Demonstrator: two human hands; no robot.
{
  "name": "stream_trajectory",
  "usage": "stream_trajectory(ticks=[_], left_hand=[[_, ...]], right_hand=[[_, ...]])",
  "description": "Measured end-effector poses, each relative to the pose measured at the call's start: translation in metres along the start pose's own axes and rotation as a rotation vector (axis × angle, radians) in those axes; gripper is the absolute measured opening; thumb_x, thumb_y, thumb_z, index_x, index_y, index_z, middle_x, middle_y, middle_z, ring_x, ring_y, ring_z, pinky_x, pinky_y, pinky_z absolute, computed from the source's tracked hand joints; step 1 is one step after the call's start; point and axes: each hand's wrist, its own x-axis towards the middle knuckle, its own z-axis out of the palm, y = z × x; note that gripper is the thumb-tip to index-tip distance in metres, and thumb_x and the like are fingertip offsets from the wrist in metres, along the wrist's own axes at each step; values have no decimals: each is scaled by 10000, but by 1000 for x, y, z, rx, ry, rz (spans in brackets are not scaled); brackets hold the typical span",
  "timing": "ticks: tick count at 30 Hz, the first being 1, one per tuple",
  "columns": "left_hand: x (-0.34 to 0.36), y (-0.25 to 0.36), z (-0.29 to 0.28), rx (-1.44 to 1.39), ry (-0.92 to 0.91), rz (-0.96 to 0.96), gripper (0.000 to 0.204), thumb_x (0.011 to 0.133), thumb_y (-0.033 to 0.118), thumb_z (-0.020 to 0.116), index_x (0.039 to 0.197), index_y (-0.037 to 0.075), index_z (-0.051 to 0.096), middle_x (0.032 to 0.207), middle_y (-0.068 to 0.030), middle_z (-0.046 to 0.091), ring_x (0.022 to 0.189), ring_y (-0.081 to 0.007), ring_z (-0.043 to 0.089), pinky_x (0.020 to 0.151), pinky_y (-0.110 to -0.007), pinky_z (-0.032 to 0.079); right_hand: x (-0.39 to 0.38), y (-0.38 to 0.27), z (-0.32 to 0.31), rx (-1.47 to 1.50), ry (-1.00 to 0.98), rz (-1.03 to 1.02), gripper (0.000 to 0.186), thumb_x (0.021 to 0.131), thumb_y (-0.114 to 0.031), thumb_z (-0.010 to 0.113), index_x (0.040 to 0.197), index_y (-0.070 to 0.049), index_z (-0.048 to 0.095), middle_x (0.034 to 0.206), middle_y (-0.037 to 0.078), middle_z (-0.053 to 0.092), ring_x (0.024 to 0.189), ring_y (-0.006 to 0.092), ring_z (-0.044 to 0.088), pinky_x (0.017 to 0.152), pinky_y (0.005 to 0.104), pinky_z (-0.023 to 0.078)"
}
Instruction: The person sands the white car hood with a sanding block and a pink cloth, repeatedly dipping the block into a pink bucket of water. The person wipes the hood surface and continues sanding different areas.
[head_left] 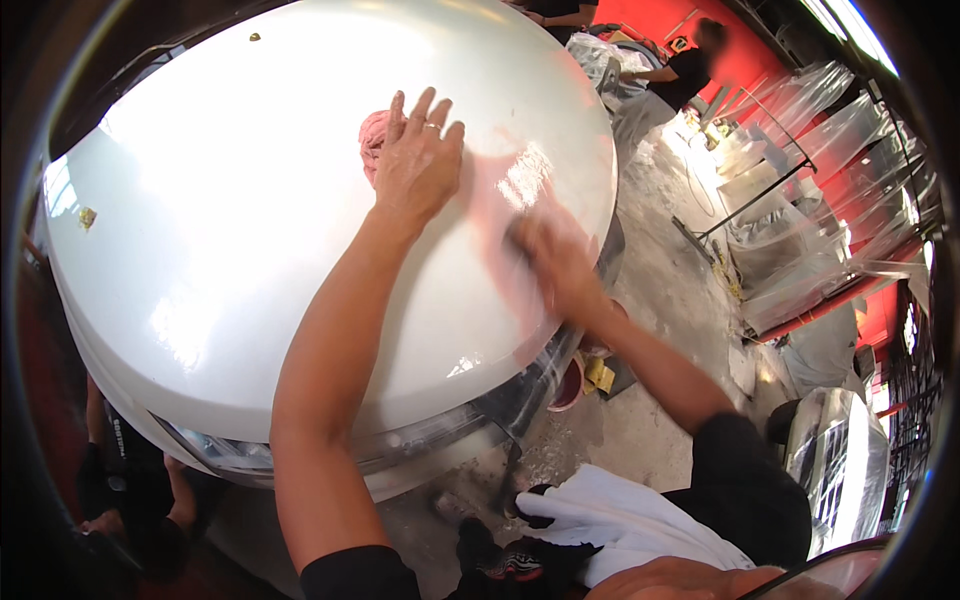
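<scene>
A white car hood [240, 300] fills the middle of the view. My left hand [420, 160] lies on it with fingers stretched out and a ring on one finger. A crumpled pink cloth [372, 135] sits at its left side, partly under the fingers; whether the thumb grips it is hidden. Farther right, my right hand [560, 255], blurred by motion, presses a small dark block [517, 240] against the hood. Around the block spreads a wet, pinkish patch [490, 200] with bright glare.
Small yellowish bits [87, 217] lie on the hood. Beside the front bumper stand a dark red bucket [567, 385] and a yellow block [600, 375]. Another person [690, 75] works at the upper right near plastic sheeting [800, 200]. A person in black [130, 470] is at lower left.
</scene>
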Motion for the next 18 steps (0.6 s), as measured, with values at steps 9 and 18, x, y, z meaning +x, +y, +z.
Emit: stream_trajectory(ticks=[9, 18], left_hand=[[-33, 9, 0, -148, -445, 138, 417, 1040, 300, 548, 1365, 43, 594, 1520, -178, 555, 1453, -353, 486, 1240, -536, 334], [-12, 12, 24, -258, -318, -81, 305, 1003, 167, 580, 1249, 20, 681, 1385, -233, 650, 1339, -401, 587, 1175, -543, 415]], right_hand=[[-23, -25, 14, 159, 63, 120, 623, 920, -91, 670, 1525, -180, 553, 1496, 260, 564, 1214, 476, 619, 1082, 520, 480], [50, 42, 5, 167, -26, 372, 561, 940, -119, 660, 1490, -151, 562, 1466, 193, 572, 1196, 442, 603, 1021, 512, 498]])
